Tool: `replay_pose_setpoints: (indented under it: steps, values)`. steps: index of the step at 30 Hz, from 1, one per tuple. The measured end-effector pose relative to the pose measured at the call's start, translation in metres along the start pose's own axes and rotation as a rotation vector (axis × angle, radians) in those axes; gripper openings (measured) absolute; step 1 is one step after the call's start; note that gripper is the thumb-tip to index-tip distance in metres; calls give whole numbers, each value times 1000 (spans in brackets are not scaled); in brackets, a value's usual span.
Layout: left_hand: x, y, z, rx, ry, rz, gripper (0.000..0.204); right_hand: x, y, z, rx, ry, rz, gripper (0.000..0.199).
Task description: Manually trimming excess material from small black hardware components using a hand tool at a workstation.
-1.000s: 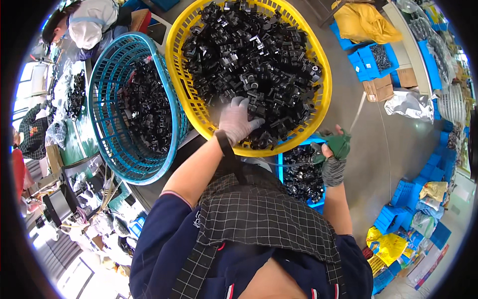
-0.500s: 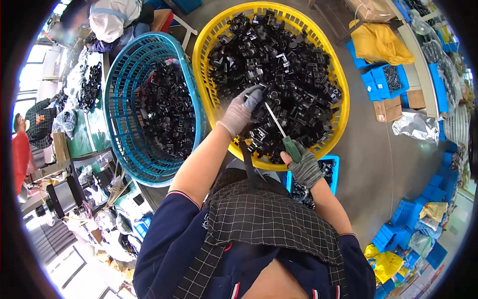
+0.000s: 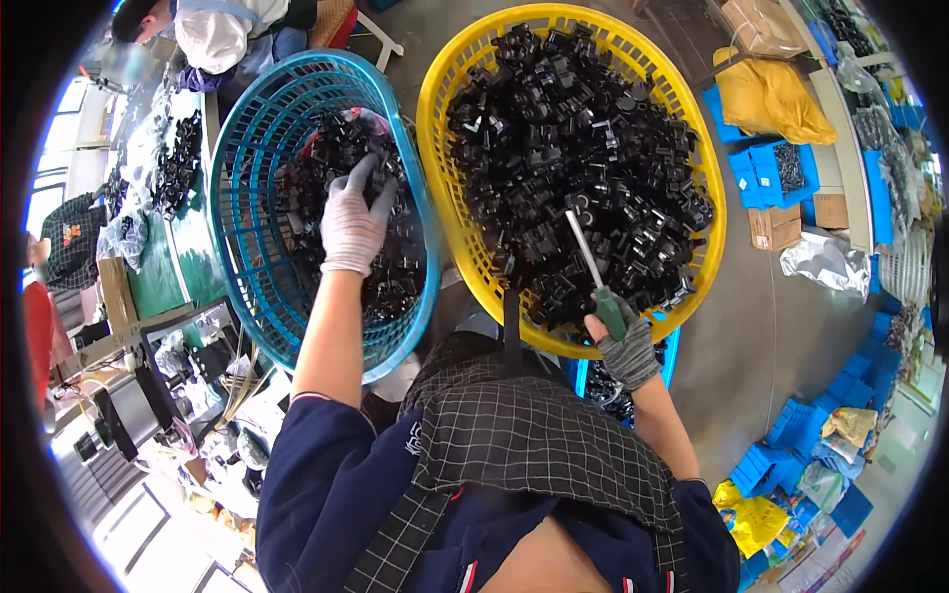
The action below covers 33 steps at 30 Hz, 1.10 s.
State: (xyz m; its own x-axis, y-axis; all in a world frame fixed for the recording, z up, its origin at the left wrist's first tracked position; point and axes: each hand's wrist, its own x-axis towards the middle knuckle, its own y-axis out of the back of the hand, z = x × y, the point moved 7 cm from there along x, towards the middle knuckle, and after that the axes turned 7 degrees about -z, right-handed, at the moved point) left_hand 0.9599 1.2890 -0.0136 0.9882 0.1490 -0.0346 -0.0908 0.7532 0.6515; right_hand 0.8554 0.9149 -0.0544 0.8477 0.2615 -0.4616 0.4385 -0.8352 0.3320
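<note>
My left hand (image 3: 354,222), in a pale glove with grey fingertips, reaches over the blue basket (image 3: 225,212). Its fingers are apart above the black plastic parts (image 3: 336,148) heaped in there, and no part shows clearly between them. In a grey striped glove, my right hand (image 3: 630,354) is closed round the green handle of a screwdriver (image 3: 585,252). The shaft slants up and left over more black plastic parts (image 3: 554,128), which fill the yellow basket (image 3: 714,217). That hand is at the basket's near rim.
The two baskets stand side by side before me. A blue crate (image 3: 672,356) of black parts sits below my right hand. Blue bins (image 3: 771,170), cardboard boxes (image 3: 774,227) and a yellow bag (image 3: 771,94) lie to the right. At far left, a person (image 3: 59,257) is beside a green-topped bench (image 3: 168,262).
My left hand has gone from the yellow basket to over the blue one. My right hand has shifted slightly right and down, still holding the screwdriver, its shaft now more upright.
</note>
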Motion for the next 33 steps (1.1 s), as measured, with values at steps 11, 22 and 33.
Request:
replay_pose_setpoints:
  steps: [11,22,33]
  values:
    - [141,-198,37,1238,-527,-793,31,4,-7,-1,-17,54,209,42]
    - [125,-133,50,689,-196,-345,34,40,-7,-68,-430,-66,65,50]
    - [32,-150,13,-292,341,-351,30,22,-5,-70,-613,-86,-24,60]
